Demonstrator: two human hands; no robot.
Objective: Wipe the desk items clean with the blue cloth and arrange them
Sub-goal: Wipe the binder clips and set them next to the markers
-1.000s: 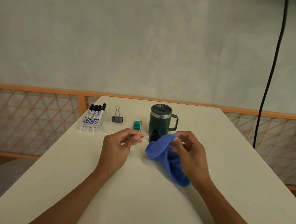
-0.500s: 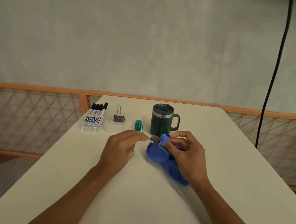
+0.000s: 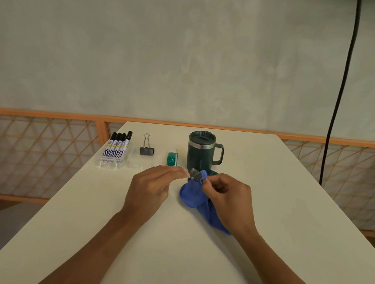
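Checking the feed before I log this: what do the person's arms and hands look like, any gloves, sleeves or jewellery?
Both forearms are bare as far as the frame shows, with no sleeves in view. The left hand and right hand wear no gloves, and no rings, watch or wristbands are visible.

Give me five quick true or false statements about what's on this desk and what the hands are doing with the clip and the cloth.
1. The left hand pinches a small binder clip by its wire handle. True.
2. The blue cloth is in the left hand. False: the right hand holds it against the clip.
3. The green mug lies on its side. False: it stands upright with its lid on, handle to the right.
4. A second binder clip sits on the desk between the markers and the green eraser. True.
5. The markers are scattered across the desk. False: they lie side by side in a clear pack.
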